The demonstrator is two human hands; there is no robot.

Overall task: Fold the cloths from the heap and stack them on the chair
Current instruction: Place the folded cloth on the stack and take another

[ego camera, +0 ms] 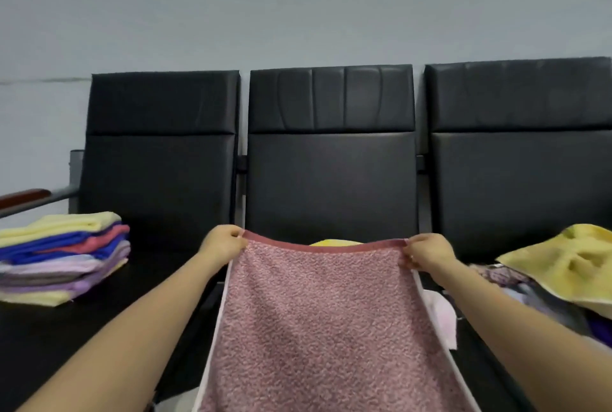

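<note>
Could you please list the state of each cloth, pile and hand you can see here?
Pink cloth: spread open, held up by its two top corners.
Left hand: pinches the left corner.
Right hand: pinches the right corner.
Folded stack: neatly piled on the left chair seat.
Heap: unfolded, jumbled on the right chair, yellow cloth on top.

Counts: seats, cloths, hands

Three black seats [331,160] stand in a row; one stack of folded cloths [63,257], one loose heap [559,266], one pink cloth [324,322], two hands.
</note>
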